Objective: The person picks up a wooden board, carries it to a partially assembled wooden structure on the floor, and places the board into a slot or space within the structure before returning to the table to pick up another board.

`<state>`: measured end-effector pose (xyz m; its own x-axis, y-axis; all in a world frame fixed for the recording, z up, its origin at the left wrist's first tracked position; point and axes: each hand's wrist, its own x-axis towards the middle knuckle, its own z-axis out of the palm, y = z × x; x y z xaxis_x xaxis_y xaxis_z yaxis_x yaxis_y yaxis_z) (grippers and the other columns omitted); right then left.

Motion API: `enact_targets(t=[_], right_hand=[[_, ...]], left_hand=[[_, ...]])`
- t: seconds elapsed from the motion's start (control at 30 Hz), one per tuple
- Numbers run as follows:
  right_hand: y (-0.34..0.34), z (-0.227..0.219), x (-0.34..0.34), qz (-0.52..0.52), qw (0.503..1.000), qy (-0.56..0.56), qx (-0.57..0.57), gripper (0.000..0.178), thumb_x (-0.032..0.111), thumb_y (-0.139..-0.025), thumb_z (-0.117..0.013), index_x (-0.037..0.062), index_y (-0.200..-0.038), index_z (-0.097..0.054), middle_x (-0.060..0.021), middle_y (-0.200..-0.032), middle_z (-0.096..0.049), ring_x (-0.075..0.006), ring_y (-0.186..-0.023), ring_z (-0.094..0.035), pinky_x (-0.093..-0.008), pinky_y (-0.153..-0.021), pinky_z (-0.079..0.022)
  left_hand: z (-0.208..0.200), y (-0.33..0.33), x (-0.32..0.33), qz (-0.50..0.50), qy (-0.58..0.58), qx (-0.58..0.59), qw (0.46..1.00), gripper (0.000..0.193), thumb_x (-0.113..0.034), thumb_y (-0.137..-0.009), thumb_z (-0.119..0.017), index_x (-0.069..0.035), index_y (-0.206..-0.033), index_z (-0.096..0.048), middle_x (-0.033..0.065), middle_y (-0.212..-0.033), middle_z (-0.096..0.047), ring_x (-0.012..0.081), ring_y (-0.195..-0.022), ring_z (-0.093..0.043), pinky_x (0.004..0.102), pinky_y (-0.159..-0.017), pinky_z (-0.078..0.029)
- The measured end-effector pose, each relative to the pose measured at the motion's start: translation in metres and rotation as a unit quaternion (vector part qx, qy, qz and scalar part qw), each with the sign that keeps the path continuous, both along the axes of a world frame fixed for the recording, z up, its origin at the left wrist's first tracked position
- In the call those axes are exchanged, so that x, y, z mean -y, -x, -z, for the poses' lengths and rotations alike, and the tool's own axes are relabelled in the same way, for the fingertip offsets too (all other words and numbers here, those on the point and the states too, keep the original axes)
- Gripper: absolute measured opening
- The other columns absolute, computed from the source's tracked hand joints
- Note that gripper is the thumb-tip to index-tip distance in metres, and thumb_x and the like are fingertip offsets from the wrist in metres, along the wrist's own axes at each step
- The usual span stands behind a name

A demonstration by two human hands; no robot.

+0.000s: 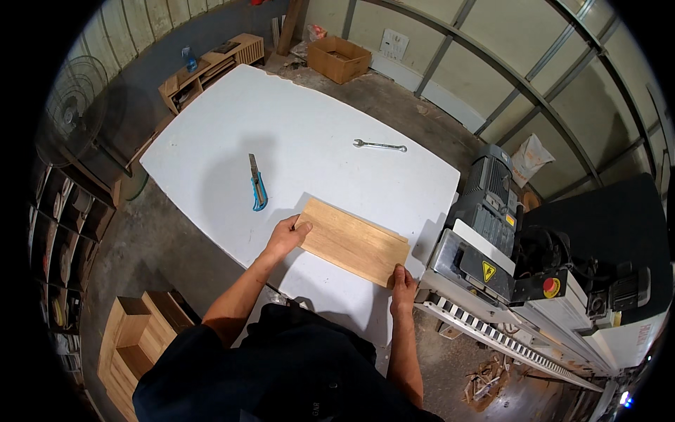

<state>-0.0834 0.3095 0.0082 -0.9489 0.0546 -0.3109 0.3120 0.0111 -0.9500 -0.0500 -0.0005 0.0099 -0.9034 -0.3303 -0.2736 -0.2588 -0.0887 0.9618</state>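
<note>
A flat wooden board [353, 243] with light brown grain is held at the near right part of the white table [309, 141]. My left hand [285, 237] grips its left end, thumb on top and fingers underneath. At the right end, my right hand [402, 284] pinches the near corner, with the thumb showing on the face. A blue utility knife [259, 188] with its blade out lies on the table beyond my left hand. Farther right on the tabletop rests a combination wrench [380, 146].
A machine with a grey motor [486, 186] and a red stop button [551, 286] stands against the table's right side. Wooden shelf pieces [137, 337] are at lower left. Beyond the table are a low wooden cabinet [246, 50] and a cardboard box [337, 63]. A fan [74, 109] stands left.
</note>
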Motion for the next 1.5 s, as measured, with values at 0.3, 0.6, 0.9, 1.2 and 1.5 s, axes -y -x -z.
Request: enact_targets(t=[0.3,0.6,0.9,1.2,1.5], right_hand=[[0.001,0.008,-0.005,-0.010,1.000,0.004,-0.004,0.037,0.039,-0.090,-0.060,0.0022,-0.088,-0.061,0.0050,-0.067,-0.046,-0.0076,-0.061,-0.039,-0.0242,-0.055,-0.032],[0.004,0.014,-0.008,0.036,0.999,0.022,0.020,0.036,0.032,-0.089,-0.063,-0.0014,-0.102,-0.064,0.0008,-0.083,-0.061,-0.0087,-0.073,-0.051,-0.0237,-0.067,-0.042],[-0.001,0.009,0.002,0.020,0.996,0.047,0.067,0.036,0.026,-0.087,-0.066,-0.0028,-0.108,-0.063,-0.0041,-0.094,-0.065,-0.0113,-0.082,-0.056,-0.0251,-0.075,-0.045],[-0.006,0.006,0.012,0.016,0.996,0.060,0.057,0.044,0.028,-0.086,-0.067,-0.0046,-0.114,-0.059,-0.0072,-0.100,-0.064,-0.0132,-0.089,-0.056,-0.0259,-0.081,-0.044],[0.006,0.010,-0.018,0.078,0.973,0.194,0.094,0.033,0.037,-0.087,-0.064,0.0058,-0.099,-0.061,-0.0026,-0.094,-0.065,-0.0152,-0.087,-0.060,-0.0288,-0.077,-0.046]], left_hand=[[0.003,0.001,0.000,-0.001,0.013,-0.001,1.000,0.037,-0.020,-0.088,-0.059,0.002,-0.117,-0.059,0.0087,-0.099,-0.066,0.0133,-0.089,-0.059,0.0267,-0.081,-0.046],[-0.005,0.000,-0.004,-0.003,0.019,-0.011,1.000,0.036,-0.020,-0.088,-0.060,0.003,-0.115,-0.059,0.0087,-0.097,-0.066,0.0133,-0.087,-0.059,0.0266,-0.080,-0.046],[-0.010,-0.014,0.008,-0.008,-0.012,-0.006,1.000,0.033,-0.016,-0.088,-0.060,0.004,-0.113,-0.059,0.0062,-0.096,-0.065,0.0112,-0.083,-0.057,0.0260,-0.075,-0.046],[-0.013,-0.020,0.015,-0.023,-0.030,0.011,0.999,0.034,-0.015,-0.088,-0.060,0.005,-0.115,-0.058,0.0070,-0.099,-0.065,0.0120,-0.086,-0.058,0.0260,-0.078,-0.046],[-0.008,-0.022,0.015,-0.018,-0.027,0.000,0.999,0.036,-0.019,-0.088,-0.061,0.003,-0.117,-0.058,0.0058,-0.099,-0.064,0.0114,-0.087,-0.058,0.0262,-0.079,-0.046]])
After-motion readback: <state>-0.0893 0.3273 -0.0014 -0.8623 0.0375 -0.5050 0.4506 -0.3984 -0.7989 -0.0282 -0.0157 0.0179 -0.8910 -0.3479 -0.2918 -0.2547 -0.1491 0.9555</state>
